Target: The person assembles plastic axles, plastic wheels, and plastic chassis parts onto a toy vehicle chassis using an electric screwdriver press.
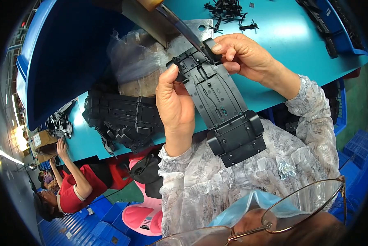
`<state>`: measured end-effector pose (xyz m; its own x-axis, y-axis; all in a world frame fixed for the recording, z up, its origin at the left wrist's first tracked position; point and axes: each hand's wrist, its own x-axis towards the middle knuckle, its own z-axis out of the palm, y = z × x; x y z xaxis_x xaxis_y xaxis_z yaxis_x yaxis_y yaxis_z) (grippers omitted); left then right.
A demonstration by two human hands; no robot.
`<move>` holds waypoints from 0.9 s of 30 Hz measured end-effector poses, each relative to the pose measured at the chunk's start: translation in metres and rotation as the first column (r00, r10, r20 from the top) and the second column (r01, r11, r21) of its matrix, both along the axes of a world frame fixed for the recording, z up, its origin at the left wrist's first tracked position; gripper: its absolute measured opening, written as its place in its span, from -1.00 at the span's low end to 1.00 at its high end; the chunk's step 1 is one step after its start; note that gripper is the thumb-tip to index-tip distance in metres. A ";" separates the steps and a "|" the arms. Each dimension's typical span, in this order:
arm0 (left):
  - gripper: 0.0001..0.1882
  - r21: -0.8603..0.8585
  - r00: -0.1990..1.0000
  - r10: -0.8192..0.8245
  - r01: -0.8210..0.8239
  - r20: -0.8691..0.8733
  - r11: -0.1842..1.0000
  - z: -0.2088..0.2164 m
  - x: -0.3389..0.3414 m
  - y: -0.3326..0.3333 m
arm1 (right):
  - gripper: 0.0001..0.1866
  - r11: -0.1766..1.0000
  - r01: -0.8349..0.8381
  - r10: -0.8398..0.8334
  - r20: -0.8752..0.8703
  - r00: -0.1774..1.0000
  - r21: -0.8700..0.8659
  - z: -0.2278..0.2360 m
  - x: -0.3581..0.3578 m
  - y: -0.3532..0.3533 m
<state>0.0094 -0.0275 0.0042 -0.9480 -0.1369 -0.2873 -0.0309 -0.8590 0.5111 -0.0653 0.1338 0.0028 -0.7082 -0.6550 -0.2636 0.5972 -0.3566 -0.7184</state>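
I hold a long black plastic chassis plate with moulded ribs and holes above the teal table. My left hand grips its left edge, thumb on the upper corner. My right hand pinches the plate's top end, where a small black block sits. A hanging metal tool shaft with a wooden handle comes down to that same top end.
A stack of similar black plates lies left of my hands, behind it a clear plastic bag. Small black parts are scattered at the far table edge. Blue bins flank the table. Another person in red works at lower left.
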 end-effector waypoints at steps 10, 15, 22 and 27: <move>-0.85 -0.025 0.999 0.012 -0.011 0.038 1.000 -0.001 0.001 0.000 | -0.82 1.000 0.023 -0.023 0.032 0.999 0.016 0.003 0.002 -0.001; -0.85 -0.013 0.999 0.001 0.000 0.041 1.000 -0.002 -0.001 -0.001 | -0.78 1.000 0.017 -0.018 0.017 1.000 0.023 0.004 0.002 -0.001; -0.85 -0.035 0.998 0.021 -0.019 0.052 0.999 -0.004 0.000 -0.001 | -0.75 0.999 0.025 -0.025 0.016 1.000 0.034 0.004 0.003 -0.001; -0.85 -0.020 0.999 -0.004 0.005 0.053 1.000 -0.001 0.001 -0.001 | -0.79 0.999 0.031 -0.031 0.008 0.999 0.036 0.003 0.004 -0.001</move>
<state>0.0103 -0.0281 0.0033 -0.9321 -0.1389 -0.3344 -0.0622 -0.8484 0.5257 -0.0611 0.1333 0.0059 -0.7255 -0.6228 -0.2929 0.5926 -0.3487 -0.7261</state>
